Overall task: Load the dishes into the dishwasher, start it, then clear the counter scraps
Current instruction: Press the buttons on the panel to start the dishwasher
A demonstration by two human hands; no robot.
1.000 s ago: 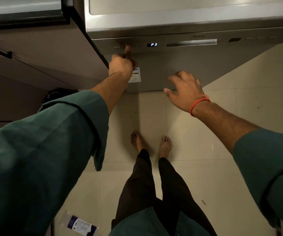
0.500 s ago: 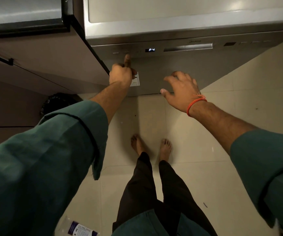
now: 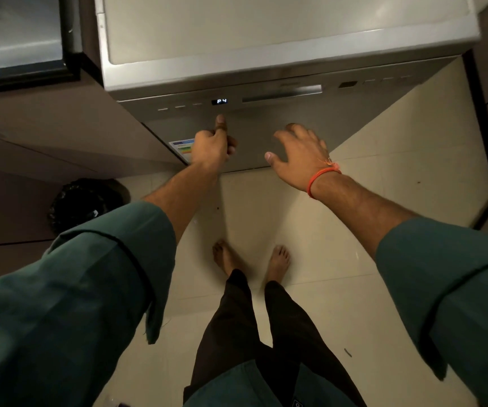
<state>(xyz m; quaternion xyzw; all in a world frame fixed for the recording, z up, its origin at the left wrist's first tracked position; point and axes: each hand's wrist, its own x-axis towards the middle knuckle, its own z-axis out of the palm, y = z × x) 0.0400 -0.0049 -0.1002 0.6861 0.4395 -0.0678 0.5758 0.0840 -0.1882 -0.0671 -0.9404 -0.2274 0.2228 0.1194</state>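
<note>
Head view: dishwasher (image 3: 281, 54) door closed (upright), left hand (image 3: 210, 145) seemingly clear.

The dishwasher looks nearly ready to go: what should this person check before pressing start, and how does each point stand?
1. Dishwasher door closed: ok, front panel sits flush.
2. Programme chosen: ok, display reads P4.
3. Left hand at the controls: ok, one finger points up just below the display; the others are curled.
4. Right hand free: ok, open, spread over the door front, holding nothing.
5. Cycle running: cannot tell.
6. Dishes loaded: cannot tell, the inside is hidden.
</note>
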